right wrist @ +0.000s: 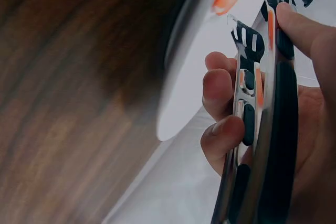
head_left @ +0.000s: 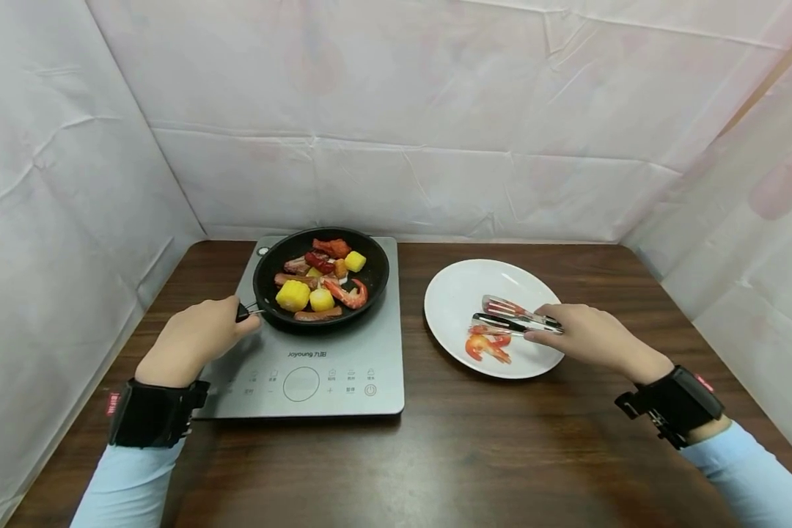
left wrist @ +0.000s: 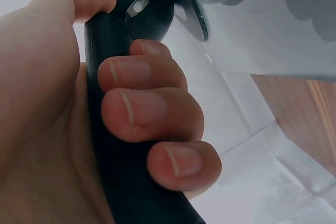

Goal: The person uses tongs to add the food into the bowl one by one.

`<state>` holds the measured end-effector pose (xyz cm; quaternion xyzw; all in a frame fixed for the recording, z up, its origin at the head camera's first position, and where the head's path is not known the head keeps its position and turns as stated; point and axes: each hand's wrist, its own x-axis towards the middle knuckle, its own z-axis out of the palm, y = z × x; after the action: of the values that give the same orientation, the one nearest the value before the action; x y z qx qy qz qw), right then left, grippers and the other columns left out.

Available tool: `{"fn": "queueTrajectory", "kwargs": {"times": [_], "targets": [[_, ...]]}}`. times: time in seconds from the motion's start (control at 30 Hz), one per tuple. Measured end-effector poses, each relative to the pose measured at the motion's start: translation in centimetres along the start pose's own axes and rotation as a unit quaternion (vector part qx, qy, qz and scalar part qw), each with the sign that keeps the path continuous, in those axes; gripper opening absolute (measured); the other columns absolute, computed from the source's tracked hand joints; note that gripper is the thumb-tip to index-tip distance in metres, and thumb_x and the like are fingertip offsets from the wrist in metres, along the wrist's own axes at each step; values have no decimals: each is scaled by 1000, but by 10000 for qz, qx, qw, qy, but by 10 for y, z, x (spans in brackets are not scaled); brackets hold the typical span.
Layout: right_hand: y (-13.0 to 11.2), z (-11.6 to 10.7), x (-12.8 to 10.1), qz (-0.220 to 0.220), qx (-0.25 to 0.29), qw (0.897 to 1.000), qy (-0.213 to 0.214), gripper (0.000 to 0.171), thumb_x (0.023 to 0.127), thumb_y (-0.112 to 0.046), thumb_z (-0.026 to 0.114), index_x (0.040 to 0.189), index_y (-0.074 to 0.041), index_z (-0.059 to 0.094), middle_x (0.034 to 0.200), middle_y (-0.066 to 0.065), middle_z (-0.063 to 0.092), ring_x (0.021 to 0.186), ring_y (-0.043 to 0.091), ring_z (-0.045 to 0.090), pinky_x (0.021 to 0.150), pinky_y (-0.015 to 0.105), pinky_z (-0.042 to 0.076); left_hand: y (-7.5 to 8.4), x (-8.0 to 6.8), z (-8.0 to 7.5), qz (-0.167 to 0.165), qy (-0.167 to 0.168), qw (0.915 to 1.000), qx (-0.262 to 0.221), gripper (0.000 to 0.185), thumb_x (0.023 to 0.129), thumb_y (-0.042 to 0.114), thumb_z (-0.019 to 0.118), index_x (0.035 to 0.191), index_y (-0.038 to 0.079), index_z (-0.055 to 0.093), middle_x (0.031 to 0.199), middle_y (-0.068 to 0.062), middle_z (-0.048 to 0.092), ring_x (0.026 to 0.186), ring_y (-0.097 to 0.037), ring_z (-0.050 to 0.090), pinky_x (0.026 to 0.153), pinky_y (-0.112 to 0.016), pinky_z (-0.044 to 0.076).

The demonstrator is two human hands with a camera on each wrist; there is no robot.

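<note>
My left hand (head_left: 201, 334) grips the black handle (left wrist: 113, 119) of a frying pan (head_left: 376, 282), fingers curled round it in the left wrist view. In the pan lie a shrimp (head_left: 348, 295), corn pieces (head_left: 293, 295), sausage pieces (head_left: 318, 314) and browned pieces of meat (head_left: 332, 248). With my right hand (head_left: 594, 337) I hold metal tongs (right wrist: 247, 93) with black grips, fingers on one arm and thumb on the other. Their two arms stand apart over a white plate (head_left: 455, 290). Shrimp (head_left: 485, 346) lies on this plate, just below the lower tong arm.
The pan stands on a grey induction cooktop (head_left: 350, 374) with a touch panel at its front. Both cooktop and plate sit on a dark wooden table (head_left: 402, 469). White sheeting (head_left: 396, 183) hangs behind the table and along both sides.
</note>
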<state>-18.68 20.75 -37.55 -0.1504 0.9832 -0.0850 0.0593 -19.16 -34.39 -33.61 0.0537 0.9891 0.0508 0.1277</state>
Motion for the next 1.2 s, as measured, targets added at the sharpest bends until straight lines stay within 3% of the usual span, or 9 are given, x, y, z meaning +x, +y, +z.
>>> {"fn": "queueTrajectory", "kwargs": {"times": [0.2, 0.37, 0.6, 0.7, 0.83, 1.2], "targets": [[6, 5, -3, -19, 9, 10000, 95, 66, 95, -65, 56, 131, -11, 67, 123, 11, 73, 109, 32, 70, 84, 54, 54, 1, -2, 0, -15, 10, 10000, 41, 73, 102, 46, 47, 136, -18, 48, 122, -39, 62, 86, -35, 68, 69, -51, 55], [10, 7, -3, -27, -97, 9998, 183, 60, 95, -59, 61, 131, -10, 66, 122, 15, 73, 106, 35, 70, 80, 54, 54, 1, -2, 0, -3, 48, 10000, 20, 71, 101, 45, 48, 134, -19, 50, 117, -37, 64, 81, -32, 66, 66, -49, 55], [11, 10, -3, -169, -257, 9991, 291, 49, 96, -49, 65, 127, -11, 67, 108, 11, 76, 88, 26, 72, 65, 43, 52, -1, -1, 1, 21, 15, 10000, 29, 72, 102, 45, 48, 134, -19, 50, 116, -36, 65, 80, -31, 66, 67, -49, 55], [7, 10, -4, -375, -396, 9975, 446, 34, 95, -41, 68, 116, -15, 69, 86, 1, 72, 69, 15, 62, 57, 34, 45, -1, -1, 1, 4, 12, 10000, 52, 72, 102, 45, 48, 134, -19, 50, 117, -37, 64, 80, -31, 66, 69, -50, 55], [3, 10, -5, -663, -531, 9939, 708, 16, 95, -33, 70, 101, -20, 65, 66, -9, 52, 58, 9, 42, 54, 28, 33, 0, -2, 2, 7, 11, 10000, 80, 71, 102, 45, 48, 134, -19, 50, 117, -36, 65, 80, -31, 66, 70, -51, 55], [5, 7, -4, -745, -491, 9931, 758, 14, 98, -35, 67, 99, -22, 63, 65, -11, 48, 59, 7, 41, 54, 28, 33, 1, -3, 2, 45, 66, 10000, 58, 70, 101, 44, 49, 132, -19, 51, 115, -36, 65, 79, -30, 65, 68, -49, 55]]}}
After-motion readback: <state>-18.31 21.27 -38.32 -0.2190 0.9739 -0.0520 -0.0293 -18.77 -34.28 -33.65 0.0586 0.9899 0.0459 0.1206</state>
